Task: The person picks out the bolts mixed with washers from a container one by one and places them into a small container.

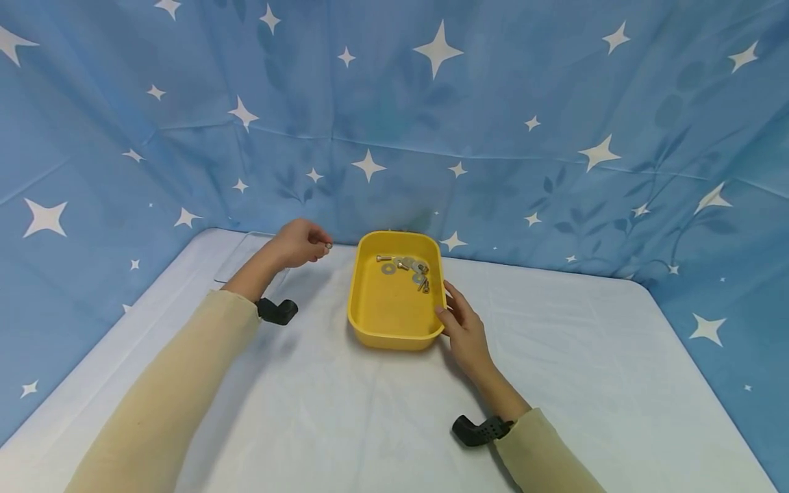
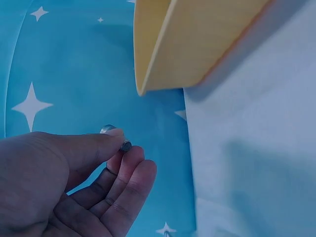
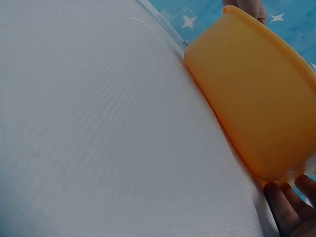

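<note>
My left hand (image 1: 297, 244) is raised left of the yellow tray (image 1: 388, 322), near the table's back edge. Between thumb and fingertips it pinches a small metal bolt (image 2: 126, 145), mostly covered by the fingers. In the left wrist view, the tray's wall (image 2: 182, 54) stands beyond that hand. My right hand (image 1: 465, 329) holds the tray at its near right side, thumb at the rim and fingers along the outer wall. Inside the tray, toward its far end, lie several bolts (image 1: 384, 258) and flat washers (image 1: 387, 269).
A clear plastic container (image 1: 233, 263) rests at the back left of the white-covered table (image 1: 345, 424), partly behind the left forearm. A blue curtain (image 1: 394, 137) with white stars hangs right behind the table's back edge.
</note>
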{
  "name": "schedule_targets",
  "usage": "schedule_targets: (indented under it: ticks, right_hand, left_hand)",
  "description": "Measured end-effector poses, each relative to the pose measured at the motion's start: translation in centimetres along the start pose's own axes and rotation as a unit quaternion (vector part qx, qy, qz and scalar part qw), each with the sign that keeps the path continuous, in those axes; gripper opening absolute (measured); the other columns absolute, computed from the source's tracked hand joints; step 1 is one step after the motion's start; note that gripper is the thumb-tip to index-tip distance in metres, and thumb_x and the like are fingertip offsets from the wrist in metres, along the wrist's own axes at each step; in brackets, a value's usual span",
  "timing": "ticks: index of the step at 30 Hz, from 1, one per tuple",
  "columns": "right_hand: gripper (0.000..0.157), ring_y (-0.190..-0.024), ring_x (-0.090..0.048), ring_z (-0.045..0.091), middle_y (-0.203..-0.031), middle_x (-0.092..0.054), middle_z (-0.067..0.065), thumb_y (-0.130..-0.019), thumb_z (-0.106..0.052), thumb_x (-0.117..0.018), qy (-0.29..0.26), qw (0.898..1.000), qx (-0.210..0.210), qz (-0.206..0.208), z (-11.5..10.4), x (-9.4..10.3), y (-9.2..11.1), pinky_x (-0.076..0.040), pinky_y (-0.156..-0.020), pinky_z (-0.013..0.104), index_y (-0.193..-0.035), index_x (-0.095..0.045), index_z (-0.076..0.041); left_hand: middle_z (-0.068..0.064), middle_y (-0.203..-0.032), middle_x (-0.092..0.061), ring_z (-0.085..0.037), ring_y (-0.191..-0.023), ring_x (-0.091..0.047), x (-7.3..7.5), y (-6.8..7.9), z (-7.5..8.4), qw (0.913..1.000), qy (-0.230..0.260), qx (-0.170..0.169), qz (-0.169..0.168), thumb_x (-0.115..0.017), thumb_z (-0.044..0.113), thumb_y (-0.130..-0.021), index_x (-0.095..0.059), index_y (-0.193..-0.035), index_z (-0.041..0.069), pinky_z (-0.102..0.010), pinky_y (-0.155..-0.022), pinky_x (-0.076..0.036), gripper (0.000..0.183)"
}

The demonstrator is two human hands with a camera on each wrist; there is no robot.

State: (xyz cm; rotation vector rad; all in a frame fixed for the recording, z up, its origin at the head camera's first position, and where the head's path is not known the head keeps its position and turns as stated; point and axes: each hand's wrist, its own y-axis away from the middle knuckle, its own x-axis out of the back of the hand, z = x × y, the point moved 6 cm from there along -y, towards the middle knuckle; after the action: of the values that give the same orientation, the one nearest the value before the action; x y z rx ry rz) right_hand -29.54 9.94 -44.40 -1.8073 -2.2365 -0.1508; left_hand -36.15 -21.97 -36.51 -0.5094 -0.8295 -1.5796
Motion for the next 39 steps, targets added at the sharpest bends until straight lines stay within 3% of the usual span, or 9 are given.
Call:
schedule_targets:
  ticks: [5,12,17,21,27,34,39]
  right_hand:
    - [0.055,-0.132,-0.058,0.034,-0.153,-0.049,0.018,-0.106,-0.023,-0.051,-0.004,1.0,0.01,0.004,2.2,-0.1,-1.0,-0.059,-0.096,0.04,-0.158,-0.035,-0.021]
    - [0.054,-0.132,-0.059,0.033,-0.152,-0.051,0.017,-0.106,-0.025,-0.052,-0.005,1.0,0.019,0.01,2.7,-0.1,-0.9,-0.059,-0.095,0.039,-0.158,-0.037,-0.023]
    - [0.053,-0.132,-0.059,0.033,-0.153,-0.05,0.017,-0.106,-0.025,-0.052,-0.008,1.0,0.021,0.011,2.7,-0.1,-0.9,-0.059,-0.095,0.04,-0.157,-0.037,-0.024]
    - [0.053,-0.132,-0.059,0.033,-0.153,-0.05,0.017,-0.106,-0.025,-0.052,-0.007,1.0,0.02,0.012,2.7,-0.1,-0.8,-0.059,-0.095,0.041,-0.157,-0.037,-0.024]
    - [0.053,-0.132,-0.059,0.032,-0.153,-0.05,0.016,-0.106,-0.025,-0.051,-0.003,1.0,0.016,0.011,2.7,-0.1,-0.8,-0.059,-0.096,0.041,-0.158,-0.036,-0.025]
    - [0.053,-0.132,-0.059,0.033,-0.153,-0.051,0.017,-0.106,-0.025,-0.051,-0.005,1.0,0.017,0.012,2.8,-0.1,-0.9,-0.059,-0.096,0.041,-0.157,-0.037,-0.025]
    - [0.054,-0.132,-0.059,0.034,-0.152,-0.051,0.017,-0.106,-0.025,-0.051,-0.001,1.0,0.021,0.01,2.8,-0.1,-0.9,-0.059,-0.095,0.04,-0.158,-0.036,-0.024]
  left_hand:
    - [-0.019,-0.124,-0.064,-0.031,-0.105,-0.063,1.1,0.7,-1.0,0.9998,-0.011,0.013,0.008,-0.055,0.012,-0.102,-0.063,-0.13,0.003,-0.046,-0.099,-0.055,0.031]
    - [-0.023,-0.124,-0.065,-0.031,-0.103,-0.065,2.4,1.5,-2.7,0.9997,-0.017,-0.008,0.019,-0.052,0.013,-0.103,-0.063,-0.131,-0.001,-0.038,-0.083,-0.055,0.033]
    - [-0.024,-0.125,-0.064,-0.034,-0.106,-0.065,3.1,2.0,-3.9,0.9995,-0.017,-0.011,0.025,-0.052,0.013,-0.103,-0.062,-0.131,-0.002,-0.045,-0.091,-0.055,0.033]
    - [-0.023,-0.121,-0.066,-0.034,-0.105,-0.065,3.5,2.1,-4.7,0.9991,-0.027,-0.008,0.033,-0.054,0.015,-0.103,-0.062,-0.131,-0.002,-0.043,-0.088,-0.054,0.034]
    - [-0.023,-0.116,-0.066,-0.032,-0.1,-0.063,4.0,2.2,-5.9,0.9981,-0.046,0.008,0.039,-0.053,0.015,-0.102,-0.063,-0.131,-0.003,-0.036,-0.077,-0.051,0.035]
    - [-0.024,-0.122,-0.064,-0.033,-0.102,-0.063,4.5,1.8,-7.8,0.9977,-0.047,0.031,0.038,-0.053,0.017,-0.102,-0.062,-0.132,-0.003,-0.036,-0.078,-0.051,0.037]
    - [-0.021,-0.106,-0.069,-0.026,-0.09,-0.06,4.4,1.2,-9.5,0.9966,-0.053,0.052,0.036,-0.054,0.016,-0.101,-0.065,-0.128,-0.004,-0.034,-0.075,-0.048,0.036]
